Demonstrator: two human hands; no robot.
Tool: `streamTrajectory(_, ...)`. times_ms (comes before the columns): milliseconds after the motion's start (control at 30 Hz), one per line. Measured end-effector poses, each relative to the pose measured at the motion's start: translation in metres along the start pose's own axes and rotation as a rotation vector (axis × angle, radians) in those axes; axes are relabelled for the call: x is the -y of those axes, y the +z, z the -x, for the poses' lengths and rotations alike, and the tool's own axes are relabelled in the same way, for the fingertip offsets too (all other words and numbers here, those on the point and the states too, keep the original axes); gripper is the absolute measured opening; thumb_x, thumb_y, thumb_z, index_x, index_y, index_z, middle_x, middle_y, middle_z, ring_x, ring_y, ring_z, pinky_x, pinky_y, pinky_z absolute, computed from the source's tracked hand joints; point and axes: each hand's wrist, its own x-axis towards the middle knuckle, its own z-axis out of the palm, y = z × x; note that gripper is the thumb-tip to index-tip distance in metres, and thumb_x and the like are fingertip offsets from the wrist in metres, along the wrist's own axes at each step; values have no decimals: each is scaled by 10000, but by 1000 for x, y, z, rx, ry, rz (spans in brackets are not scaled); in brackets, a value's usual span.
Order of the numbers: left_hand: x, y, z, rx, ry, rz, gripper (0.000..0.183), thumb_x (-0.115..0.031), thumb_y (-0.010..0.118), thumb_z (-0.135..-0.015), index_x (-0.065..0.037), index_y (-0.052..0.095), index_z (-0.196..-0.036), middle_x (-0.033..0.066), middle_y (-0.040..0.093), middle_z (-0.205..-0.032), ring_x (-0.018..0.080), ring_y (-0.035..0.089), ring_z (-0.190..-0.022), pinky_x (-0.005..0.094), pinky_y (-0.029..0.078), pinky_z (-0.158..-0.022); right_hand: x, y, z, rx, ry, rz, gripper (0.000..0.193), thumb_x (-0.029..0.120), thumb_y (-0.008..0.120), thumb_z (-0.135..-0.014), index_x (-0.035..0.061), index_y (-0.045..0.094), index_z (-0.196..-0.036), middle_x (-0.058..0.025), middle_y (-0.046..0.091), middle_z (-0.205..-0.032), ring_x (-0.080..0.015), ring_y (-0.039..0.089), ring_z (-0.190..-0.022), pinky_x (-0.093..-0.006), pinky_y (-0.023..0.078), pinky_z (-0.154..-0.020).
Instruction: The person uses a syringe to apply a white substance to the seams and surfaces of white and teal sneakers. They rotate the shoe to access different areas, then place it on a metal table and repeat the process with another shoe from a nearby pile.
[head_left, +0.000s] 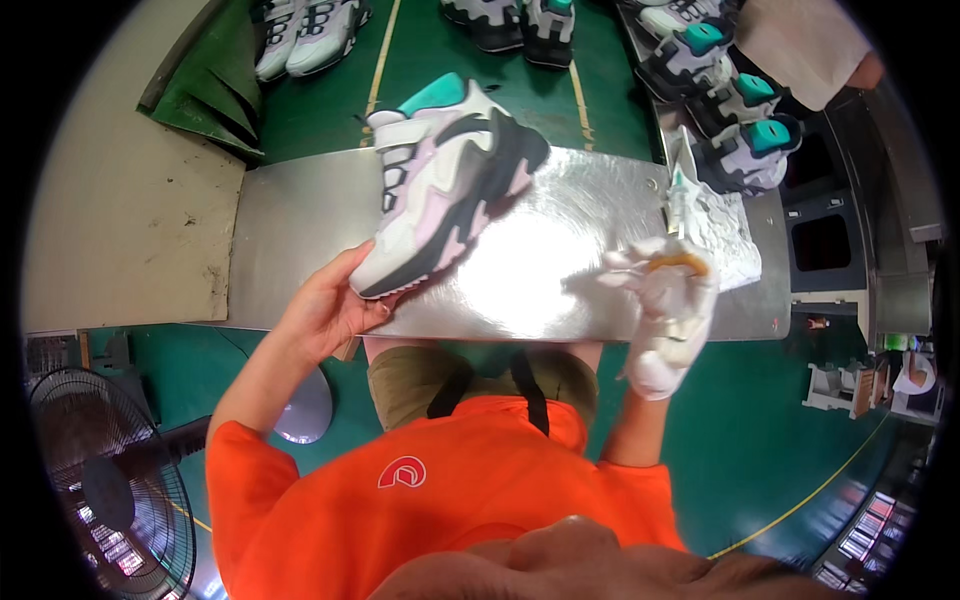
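Observation:
A child's sneaker (435,195) in white, pale pink and dark grey, with a teal lining, is tilted over the metal bench. My bare left hand (345,305) is closed round its toe, thumb on the upper and fingers beneath the sole. My right hand (668,325) wears a white glove and is raised over the right part of the bench, apart from the sneaker. Its fingers are curled and blurred. An orange-yellow edge shows among them, and I cannot make out what it belongs to. Crumpled white paper (715,225) lies just beyond this hand.
The shiny metal bench (300,240) spans the space before me. Beyond it, a green conveyor belt (420,50) carries pairs of sneakers (315,35). More sneakers (745,150) line the right rack. A cream panel (150,220) is at left; a black fan (110,490) stands lower left.

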Motion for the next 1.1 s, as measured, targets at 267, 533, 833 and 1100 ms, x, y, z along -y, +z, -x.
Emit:
streamTrajectory(267, 26, 26, 12, -80, 169, -251, 429, -268, 551, -963, 4, 484, -1288, 123, 630, -1145, 192, 660, -953, 308, 584, -711, -30, 21, 24, 38, -21, 348, 923, 33, 805, -553, 5, 323, -1340, -156, 481, -1275, -219, 574, -1020, -337, 494, -841)
streamTrajectory(533, 25, 23, 16, -80, 175, -304, 411, -231, 567, -955, 5, 490, -1282, 103, 629, -1148, 169, 658, -959, 287, 586, -717, -48, 31, 15, 125, -129, 598, 887, 101, 840, -542, -2, 384, -1296, -230, 531, -1255, -282, 623, -968, -353, 506, -852)
streamTrajectory(833, 22, 31, 17, -59, 195, -343, 394, -213, 569, -954, 3, 495, -1275, 93, 633, -1138, 155, 657, -962, 283, 594, -712, -53, 35, 5, 177, -124, 669, 901, 145, 847, -551, 36, 361, -1301, -270, 525, -1259, -408, 603, -1042, -393, 490, -895)
streamTrajectory(1100, 20, 33, 17, -81, 190, -358, 416, -231, 575, -952, 6, 495, -1285, 94, 634, -1135, 149, 657, -955, 271, 586, -702, -64, 34, 0, 175, -147, 722, 864, 152, 818, -577, 42, 360, -1301, -250, 528, -1265, -402, 610, -1025, -393, 521, -845)
